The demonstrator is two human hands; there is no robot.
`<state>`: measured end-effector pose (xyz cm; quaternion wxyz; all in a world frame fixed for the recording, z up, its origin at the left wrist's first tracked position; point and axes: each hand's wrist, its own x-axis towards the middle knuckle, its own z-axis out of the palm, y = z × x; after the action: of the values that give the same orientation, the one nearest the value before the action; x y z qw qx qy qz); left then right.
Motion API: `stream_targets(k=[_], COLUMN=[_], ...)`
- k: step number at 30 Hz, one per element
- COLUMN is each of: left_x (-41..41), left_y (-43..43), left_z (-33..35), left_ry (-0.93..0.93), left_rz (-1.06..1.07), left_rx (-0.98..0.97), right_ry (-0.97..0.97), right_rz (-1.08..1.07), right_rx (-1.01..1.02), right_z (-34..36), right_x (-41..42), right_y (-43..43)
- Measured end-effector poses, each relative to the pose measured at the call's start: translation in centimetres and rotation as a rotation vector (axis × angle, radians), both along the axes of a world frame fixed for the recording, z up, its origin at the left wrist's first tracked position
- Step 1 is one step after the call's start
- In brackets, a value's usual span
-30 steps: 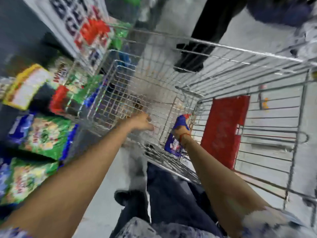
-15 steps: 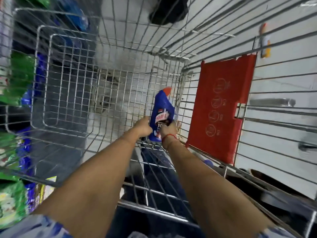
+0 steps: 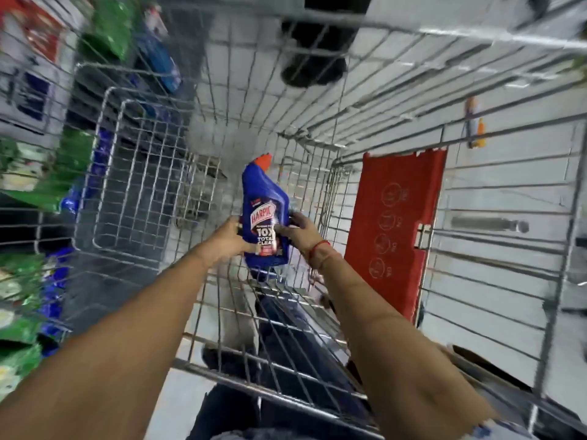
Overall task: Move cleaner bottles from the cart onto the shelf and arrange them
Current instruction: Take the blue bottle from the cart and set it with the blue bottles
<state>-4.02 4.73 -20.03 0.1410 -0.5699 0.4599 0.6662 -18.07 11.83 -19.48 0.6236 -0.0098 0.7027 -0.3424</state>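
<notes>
Blue plastic cleaner bottle (image 3: 265, 214), red cap (image 3: 264, 160) uppermost, label toward the camera, held inside the wire cart (image 3: 413, 33) above its mesh floor and near the right-hand corner. Left hand (image 3: 233, 238) closed on the bottle's lower left edge; right hand (image 3: 298, 231) wrapped round its right side, fingers (image 3: 282, 229) across the label. Red plastic flap (image 3: 394, 230) just beside, on the cart's right wall. Packets on the shelf (image 3: 38, 173) blurred at far left, well apart from the bottle. Likely hazards, as judgement: smooth bottle slipping from a low two-handed hold during lifting; cap or base snagging on the cart's wire wall or rim; a knock against the flap. No second bottle discernible in the cart.
</notes>
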Motion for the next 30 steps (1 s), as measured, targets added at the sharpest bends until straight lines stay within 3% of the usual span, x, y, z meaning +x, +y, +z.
stream_targets(k=[9,16,25,30], left_x=[7.0,16.8,30.3,35.9], left_y=[-5.0,-4.5,-0.4,0.5], left_z=[14.3,24.5,33.5,34.8], left_ry=[0.207,0.311,0.206,0.059], left_rz=[0.279,0.513,0.855,0.976], left_rx=[-0.381,-0.72,-1.218,-1.338], right_ry=[-0.086,0.001,-0.108,-0.12], right_rz=[0.133,0.489,0.867,1.031], right_rx=[-0.448,-0.783,-1.133,-1.259], right_z=[12.6,23.4,33.6,36.3], right_x=[3.3,11.5,26.0,33.0], right_y=[-7.8,-11.0,-14.6,-15.9])
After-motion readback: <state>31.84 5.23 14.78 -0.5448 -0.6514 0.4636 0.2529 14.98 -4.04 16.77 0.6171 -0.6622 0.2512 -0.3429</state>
